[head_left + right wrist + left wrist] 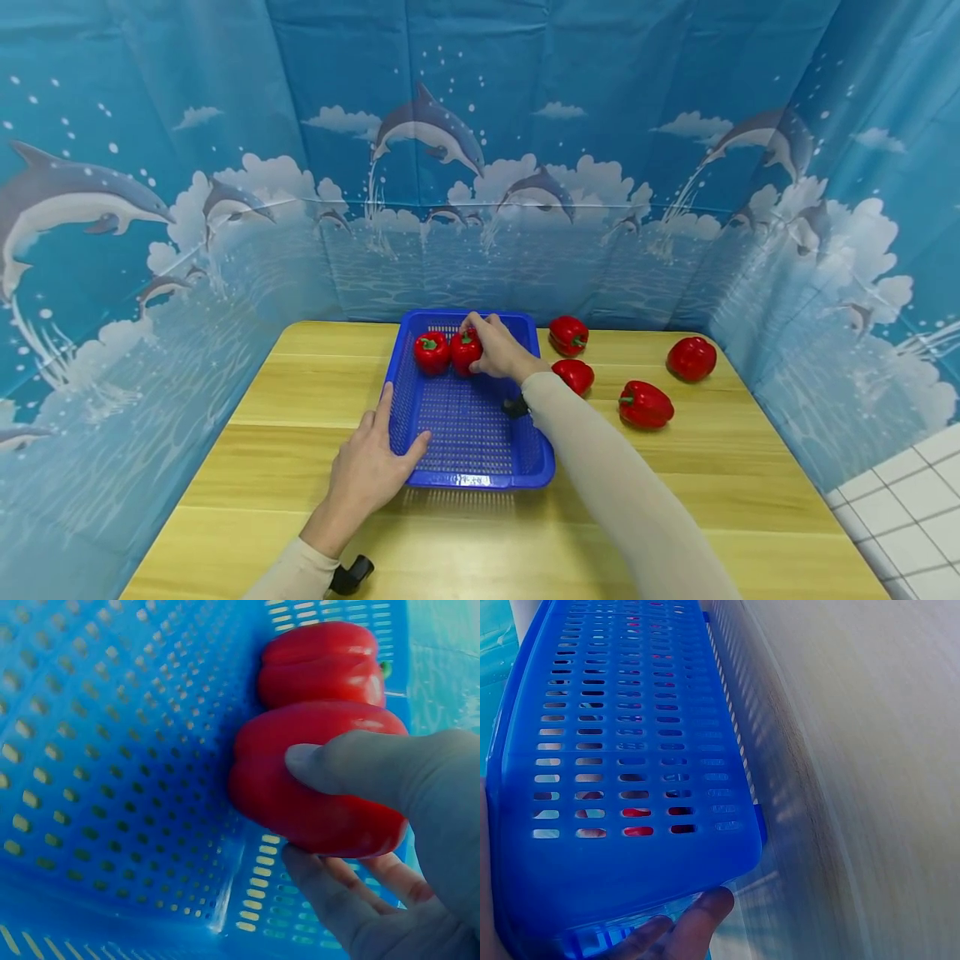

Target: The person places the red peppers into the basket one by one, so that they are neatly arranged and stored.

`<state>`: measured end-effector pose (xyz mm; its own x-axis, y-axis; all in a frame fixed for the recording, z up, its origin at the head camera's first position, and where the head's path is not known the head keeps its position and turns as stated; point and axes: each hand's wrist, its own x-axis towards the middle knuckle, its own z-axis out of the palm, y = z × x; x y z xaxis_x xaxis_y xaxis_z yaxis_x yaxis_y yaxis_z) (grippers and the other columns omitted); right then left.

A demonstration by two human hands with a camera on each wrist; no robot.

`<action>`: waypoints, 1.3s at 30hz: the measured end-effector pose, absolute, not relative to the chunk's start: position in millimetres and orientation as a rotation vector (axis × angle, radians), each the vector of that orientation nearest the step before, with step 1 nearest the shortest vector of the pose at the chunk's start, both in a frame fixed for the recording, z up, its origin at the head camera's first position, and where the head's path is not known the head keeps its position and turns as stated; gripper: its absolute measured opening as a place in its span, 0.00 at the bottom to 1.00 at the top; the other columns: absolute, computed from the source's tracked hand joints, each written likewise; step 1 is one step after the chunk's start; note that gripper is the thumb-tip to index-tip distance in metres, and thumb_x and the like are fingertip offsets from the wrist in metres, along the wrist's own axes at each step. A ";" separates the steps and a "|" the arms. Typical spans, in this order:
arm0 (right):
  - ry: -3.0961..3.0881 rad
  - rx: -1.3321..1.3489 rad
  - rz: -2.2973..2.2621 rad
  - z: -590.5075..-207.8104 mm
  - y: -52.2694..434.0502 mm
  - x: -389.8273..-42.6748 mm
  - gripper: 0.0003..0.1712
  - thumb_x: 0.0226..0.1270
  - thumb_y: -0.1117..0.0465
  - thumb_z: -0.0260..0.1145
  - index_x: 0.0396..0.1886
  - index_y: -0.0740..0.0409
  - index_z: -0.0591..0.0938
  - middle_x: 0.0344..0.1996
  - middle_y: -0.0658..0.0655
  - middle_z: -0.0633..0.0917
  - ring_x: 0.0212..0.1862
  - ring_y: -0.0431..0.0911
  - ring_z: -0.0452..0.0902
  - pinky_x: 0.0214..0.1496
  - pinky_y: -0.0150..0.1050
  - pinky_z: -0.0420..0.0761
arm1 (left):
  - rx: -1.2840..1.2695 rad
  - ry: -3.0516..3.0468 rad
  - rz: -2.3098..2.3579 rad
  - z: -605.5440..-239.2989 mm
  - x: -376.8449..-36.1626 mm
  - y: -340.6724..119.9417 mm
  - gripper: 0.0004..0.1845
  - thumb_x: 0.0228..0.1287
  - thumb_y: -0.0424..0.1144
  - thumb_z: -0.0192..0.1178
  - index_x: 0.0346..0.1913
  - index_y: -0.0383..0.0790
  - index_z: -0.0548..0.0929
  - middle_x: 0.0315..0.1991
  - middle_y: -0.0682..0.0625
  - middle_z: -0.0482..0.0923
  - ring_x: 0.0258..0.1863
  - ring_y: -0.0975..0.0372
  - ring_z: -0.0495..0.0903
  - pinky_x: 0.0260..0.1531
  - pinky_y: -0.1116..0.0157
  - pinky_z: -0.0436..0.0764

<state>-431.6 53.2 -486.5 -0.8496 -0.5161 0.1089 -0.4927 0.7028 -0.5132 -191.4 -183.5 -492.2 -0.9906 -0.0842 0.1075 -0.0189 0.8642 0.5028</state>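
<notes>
Held pepper [463, 357]: standing roughly upright in the far end of the blue basket [465, 437], just right of another pepper [432, 355]; its base is perhaps touching the mesh.
Right hand [497, 346]: gripping it from the right, thumb opposing fingers.
Left hand [367, 468]: resting, fingers spread, at the near-left rim.
Wooden table [300, 454]: bearing four loose peppers [647, 405] rightward.

No text can be read; the blue basket [465, 433] bears a small pale marking [472, 480] on its near rim, its characters too small and blurred to make out.
</notes>
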 end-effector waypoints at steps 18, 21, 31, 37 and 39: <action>2.825 -0.585 -0.847 -461.1 47.5 -403.8 0.54 0.69 0.58 0.90 0.84 0.52 0.66 0.79 0.72 0.71 0.82 0.67 0.77 0.84 0.65 0.83 | 0.092 -2.909 -0.786 -492.9 -193.1 -183.6 0.61 0.79 0.68 0.69 0.98 0.44 0.49 0.74 0.29 0.81 0.47 0.40 0.91 0.49 0.41 0.97; 2.829 -0.589 -0.835 -462.6 48.4 -404.5 0.53 0.70 0.59 0.90 0.84 0.53 0.66 0.79 0.72 0.71 0.81 0.66 0.78 0.84 0.65 0.83 | 0.093 -2.908 -0.785 -493.4 -193.2 -183.5 0.61 0.79 0.68 0.69 0.98 0.44 0.49 0.74 0.29 0.81 0.46 0.41 0.91 0.48 0.42 0.97; 2.851 -0.566 -0.836 -464.9 51.1 -407.3 0.48 0.70 0.61 0.88 0.81 0.56 0.69 0.77 0.72 0.74 0.80 0.65 0.79 0.84 0.63 0.83 | 0.091 -2.906 -0.787 -492.9 -191.9 -182.1 0.61 0.79 0.68 0.69 0.98 0.44 0.49 0.74 0.29 0.81 0.44 0.42 0.91 0.47 0.42 0.97; 2.850 -0.526 -0.846 -465.3 50.6 -405.6 0.52 0.69 0.59 0.90 0.83 0.57 0.67 0.76 0.73 0.74 0.80 0.67 0.79 0.83 0.65 0.83 | 0.091 -2.912 -0.782 -493.2 -191.6 -182.4 0.61 0.79 0.68 0.69 0.98 0.44 0.49 0.75 0.28 0.80 0.46 0.40 0.92 0.48 0.41 0.97; 2.847 -0.524 -0.849 -464.8 50.6 -405.0 0.54 0.69 0.58 0.90 0.85 0.57 0.66 0.76 0.73 0.74 0.79 0.68 0.79 0.82 0.66 0.84 | 0.091 -2.911 -0.781 -493.8 -191.6 -182.6 0.61 0.79 0.68 0.69 0.98 0.44 0.49 0.75 0.28 0.81 0.45 0.40 0.92 0.47 0.42 0.97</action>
